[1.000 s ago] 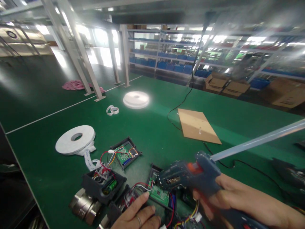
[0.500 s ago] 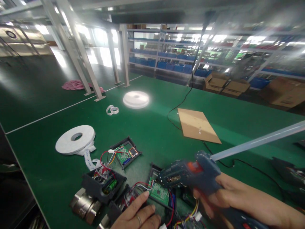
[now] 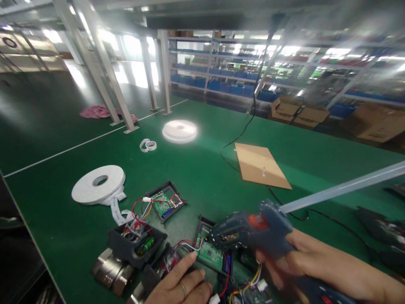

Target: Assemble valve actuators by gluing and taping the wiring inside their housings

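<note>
My right hand is wrapped round the grip of a dark blue glue gun, a long translucent glue stick jutting from its back. The gun's nozzle is at the upper edge of a green circuit board in a dark plastic cover. My left hand, with a ring, lies with fingers stretched beside that board, over a dark housing with wires. To the left, another open housing sits on a metal valve body, wired to a second board in its cover.
A large roll of white tape lies at left, with a brighter roll and small tape rings farther back. A cardboard sheet and a black cable lie on the green table. More dark parts sit at right.
The camera view has shifted very slightly. Both hands, the glue gun and the boards keep nearly the same positions.
</note>
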Motion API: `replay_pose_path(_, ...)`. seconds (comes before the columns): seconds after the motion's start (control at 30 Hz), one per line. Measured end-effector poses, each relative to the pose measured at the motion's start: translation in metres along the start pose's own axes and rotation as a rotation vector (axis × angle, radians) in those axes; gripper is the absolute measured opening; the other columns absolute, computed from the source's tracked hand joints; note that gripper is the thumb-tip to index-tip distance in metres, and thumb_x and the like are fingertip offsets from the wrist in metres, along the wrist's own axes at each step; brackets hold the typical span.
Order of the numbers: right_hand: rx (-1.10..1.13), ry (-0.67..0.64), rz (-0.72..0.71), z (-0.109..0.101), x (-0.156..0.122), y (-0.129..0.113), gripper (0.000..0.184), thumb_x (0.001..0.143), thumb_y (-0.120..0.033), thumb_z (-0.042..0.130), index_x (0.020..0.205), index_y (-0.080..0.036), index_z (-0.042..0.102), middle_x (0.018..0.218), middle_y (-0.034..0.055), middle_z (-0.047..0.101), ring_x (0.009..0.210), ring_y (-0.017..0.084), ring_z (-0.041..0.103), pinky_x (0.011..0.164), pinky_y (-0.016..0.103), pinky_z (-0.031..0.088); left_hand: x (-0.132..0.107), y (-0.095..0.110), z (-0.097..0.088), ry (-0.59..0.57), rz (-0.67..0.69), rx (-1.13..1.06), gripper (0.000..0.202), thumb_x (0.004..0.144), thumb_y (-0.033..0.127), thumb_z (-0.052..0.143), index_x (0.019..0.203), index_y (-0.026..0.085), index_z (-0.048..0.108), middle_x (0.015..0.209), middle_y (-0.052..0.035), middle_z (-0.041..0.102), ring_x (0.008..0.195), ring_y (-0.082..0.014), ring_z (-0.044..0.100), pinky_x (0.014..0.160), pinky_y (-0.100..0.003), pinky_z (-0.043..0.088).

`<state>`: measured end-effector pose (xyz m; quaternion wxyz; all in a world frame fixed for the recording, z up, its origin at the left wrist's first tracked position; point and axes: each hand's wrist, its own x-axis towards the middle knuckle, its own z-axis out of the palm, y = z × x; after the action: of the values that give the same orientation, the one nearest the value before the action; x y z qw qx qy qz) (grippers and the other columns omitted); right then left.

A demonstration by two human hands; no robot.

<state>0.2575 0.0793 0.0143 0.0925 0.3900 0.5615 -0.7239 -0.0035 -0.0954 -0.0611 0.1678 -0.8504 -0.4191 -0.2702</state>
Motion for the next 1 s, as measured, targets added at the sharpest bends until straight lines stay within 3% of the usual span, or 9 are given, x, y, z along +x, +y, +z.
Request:
replay_pose_path(0.17,-0.027,-0.032,-0.03,0.001,-0.001,0.001,0.038,0.077,-0.04,0.067,0.104,-0.015,0.058,0.087,0.0038,0.068,0.06,0.01,0.058,0.052,0.019,0.047,-0.001,0.013,0.022,0.191,-0.121,-0.015,0.044,0.109,0.016,0.034,0.084,0.018,0.07,0.078,0.0123,0.074,0.082,-0.0023,0.073,0.127,-0.031,0.018)
replay_pose_path(0.3,-0.07,0.01,-0.037,0.002,-0.003,0.003,0.041,0.078,-0.04,0.069,0.109,-0.015,0.061,0.098,0.005,0.068,0.067,0.012,0.059,0.056,0.021,0.05,-0.005,0.015,0.028,0.181,-0.106,-0.028,0.037,0.108,0.022,0.041,0.086,0.017,0.07,0.079,0.0119,0.074,0.082,-0.0035,0.072,0.129,-0.033,0.017)
replay_pose_path(0.4,-0.091,0.046,-0.047,0.004,-0.007,0.003,0.049,0.077,-0.043,0.072,0.116,-0.016,0.062,0.103,0.0068,0.068,0.078,0.017,0.064,0.059,0.023,0.051,-0.005,0.011,0.021,0.15,-0.097,-0.046,0.037,0.108,0.026,0.04,0.089,0.016,0.07,0.078,0.0107,0.074,0.083,-0.0034,0.072,0.129,-0.032,0.014)
replay_pose_path(0.47,-0.044,0.066,-0.064,0.007,-0.014,0.001,0.055,0.076,-0.044,0.074,0.122,-0.018,0.06,0.11,0.0086,0.069,0.086,0.02,0.066,0.062,0.024,0.053,-0.003,0.008,0.013,0.062,-0.062,-0.075,0.036,0.108,0.028,0.039,0.094,0.016,0.07,0.083,0.0088,0.075,0.089,-0.0028,0.072,0.128,-0.028,0.012)
replay_pose_path(0.53,0.033,0.082,-0.077,0.013,-0.025,-0.002,0.054,0.073,-0.04,0.075,0.12,-0.018,0.062,0.11,0.0087,0.07,0.084,0.02,0.068,0.062,0.025,0.055,0.0,0.006,0.004,0.02,-0.043,-0.095,0.037,0.108,0.026,0.037,0.095,0.018,0.07,0.086,0.0078,0.076,0.094,-0.0027,0.072,0.127,-0.028,0.013)
replay_pose_path(0.67,0.225,0.09,-0.207,0.029,-0.045,-0.003,0.04,0.072,-0.037,0.074,0.104,-0.014,0.069,0.101,0.0106,0.074,0.077,0.019,0.07,0.05,0.018,0.05,0.006,0.005,-0.013,0.06,-0.044,-0.151,0.041,0.107,0.021,0.036,0.086,0.023,0.071,0.09,0.0066,0.076,0.099,-0.004,0.072,0.124,-0.032,0.024)
replay_pose_path(0.8,0.421,0.067,-0.389,0.039,-0.052,0.009,0.045,0.076,-0.037,0.075,0.112,-0.012,0.067,0.105,0.0176,0.075,0.099,0.027,0.073,0.047,0.014,0.052,0.004,0.007,-0.029,0.02,0.015,-0.171,0.03,0.104,0.024,0.046,0.091,0.023,0.074,0.101,0.004,0.079,0.106,-0.0065,0.072,0.118,-0.029,0.035)
replay_pose_path(1.0,0.582,0.119,-0.563,0.042,-0.068,0.023,0.039,0.082,-0.035,0.065,0.111,-0.009,0.068,0.108,0.0199,0.073,0.098,0.026,0.073,0.045,0.012,0.05,0.0,0.007,-0.041,0.05,0.133,-0.039,0.021,0.1,0.036,0.058,0.093,0.024,0.074,0.106,0.0027,0.079,0.106,-0.0111,0.073,0.117,-0.028,0.035)
